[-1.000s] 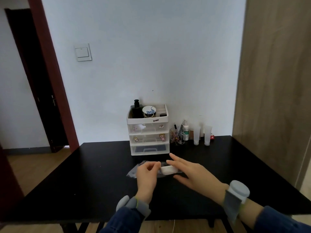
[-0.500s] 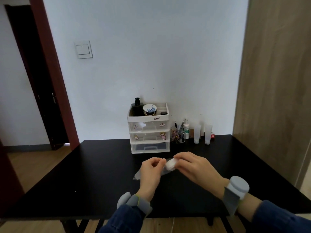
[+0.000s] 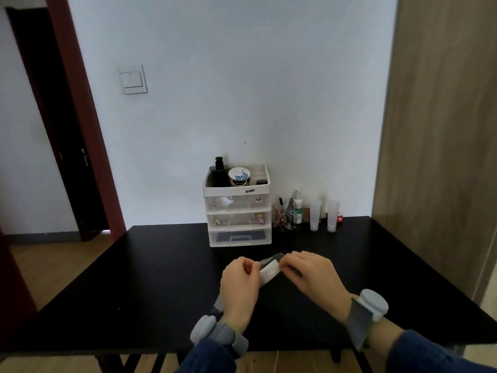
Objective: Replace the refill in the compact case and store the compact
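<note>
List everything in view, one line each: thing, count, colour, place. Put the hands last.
table: 1, black, foreground.
drawer organiser: 1, white and clear, three drawers, table's back edge.
round compact: 1, white with blue pattern, organiser's top tray.
bottle: 1, black, top tray, left of compact.
cup of tools: 1, clear, right of organiser.
tubes: 2, whitish, upright, right of cup.
light switch: 1, white, wall.
wrapped refill: 1, white in clear wrapper, between both hands.
wristbands: 2, grey, wrists.
left hand: pinching wrapper.
right hand: pinching wrapper.

Drawer unit on table, tubes right.
</note>
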{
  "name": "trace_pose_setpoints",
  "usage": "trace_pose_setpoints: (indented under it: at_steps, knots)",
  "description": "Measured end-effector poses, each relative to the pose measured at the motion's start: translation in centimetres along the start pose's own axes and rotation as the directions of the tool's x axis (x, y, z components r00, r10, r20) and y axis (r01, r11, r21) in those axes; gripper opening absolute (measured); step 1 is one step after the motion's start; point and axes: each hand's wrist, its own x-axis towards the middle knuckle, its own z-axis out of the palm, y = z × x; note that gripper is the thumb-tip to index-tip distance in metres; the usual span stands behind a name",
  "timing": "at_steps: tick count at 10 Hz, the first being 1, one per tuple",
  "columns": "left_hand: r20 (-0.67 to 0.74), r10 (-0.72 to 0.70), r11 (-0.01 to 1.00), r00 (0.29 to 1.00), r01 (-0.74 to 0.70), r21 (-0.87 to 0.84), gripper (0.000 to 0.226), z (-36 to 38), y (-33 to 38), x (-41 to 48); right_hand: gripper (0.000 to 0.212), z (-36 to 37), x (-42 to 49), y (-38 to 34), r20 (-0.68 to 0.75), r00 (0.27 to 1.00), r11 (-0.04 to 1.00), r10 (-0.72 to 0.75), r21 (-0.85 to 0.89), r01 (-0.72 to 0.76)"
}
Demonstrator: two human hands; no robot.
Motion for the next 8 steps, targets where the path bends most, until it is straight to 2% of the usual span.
trace_pose_setpoints:
  at_steps: [1,2,3,4,6,7,8]
  knots:
    - [0.081,0.087,0.996,0.993,-0.090,0.023,0.009,1.1,-0.9,-1.0,0.011,1.4,-0.9,0.9,0.137,0.984,0.992,0.114,0.032,-0.119]
    - [0.258,0.194,0.965,0.946,-0.232,0.124,0.025,2.2,-2.7,-2.4,0.011,2.6,-1.9,1.4,0.291,0.945,0.985,0.147,0.045,-0.167]
    - [0.491,0.141,0.916,0.859,-0.302,0.265,0.046,3.1,-4.0,-3.5,0.008,3.4,-2.9,1.6,0.373,0.913,0.984,0.168,-0.002,-0.180]
    - [0.565,0.140,0.839,0.813,-0.400,0.368,0.050,3.4,-4.2,-3.9,0.007,3.9,-3.6,2.0,0.418,0.891,0.983,0.176,-0.020,-0.185]
    - [0.566,0.151,0.788,0.810,-0.445,0.427,0.051,3.3,-3.9,-3.7,0.009,4.3,-4.2,3.0,0.441,0.875,0.977,0.201,-0.021,-0.214]
    - [0.527,0.160,0.833,0.835,-0.400,0.382,0.051,3.1,-3.6,-3.2,0.020,3.4,-3.8,3.9,0.368,0.876,0.944,0.313,-0.016,-0.330]
    - [0.326,0.220,0.934,0.919,-0.295,0.201,0.047,1.3,-1.6,-0.4,0.022,0.0,-1.2,4.8,0.232,0.870,0.831,0.435,0.268,-0.487]
